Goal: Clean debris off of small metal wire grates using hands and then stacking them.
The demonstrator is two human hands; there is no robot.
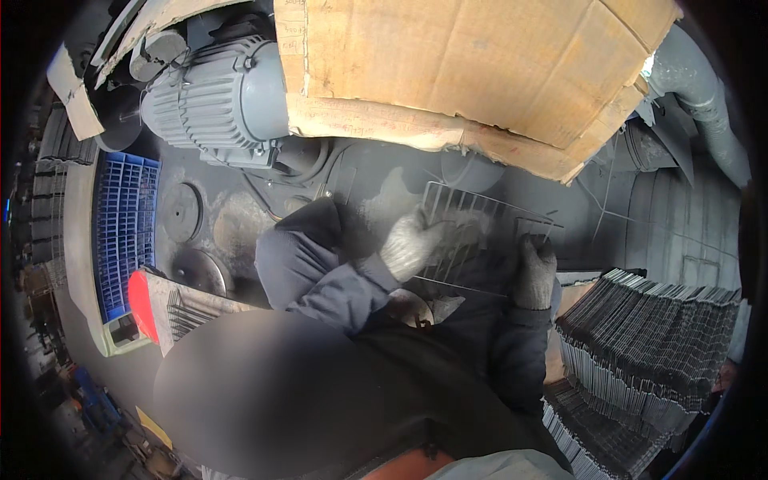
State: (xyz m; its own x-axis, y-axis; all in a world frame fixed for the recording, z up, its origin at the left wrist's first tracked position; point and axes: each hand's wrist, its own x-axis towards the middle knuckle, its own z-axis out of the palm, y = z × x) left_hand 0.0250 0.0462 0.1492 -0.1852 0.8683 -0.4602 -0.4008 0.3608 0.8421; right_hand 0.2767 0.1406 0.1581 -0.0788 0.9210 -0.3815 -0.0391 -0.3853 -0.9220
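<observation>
A wire rack (458, 253) with parallel bars in a thin frame is held tilted in front of my body. My left hand (410, 245), in a grey work glove, is closed around its left side. At the right end, my right hand (538, 270), also gloved, is closed with the thumb and fingers up by the rack's corner. Exactly where its fingers grip the wire is partly hidden. The far part of the rack looks slightly blurred against the dark surface behind it.
Tall stacks of dark wire racks (648, 340) stand at my right. A big cardboard sheet (480, 68) overhangs the far side, beside a grey electric motor (212, 100). A blue plastic crate (126, 232) is at the left, near a round metal disc (200, 272). A thick grey pipe (690, 72) runs far right.
</observation>
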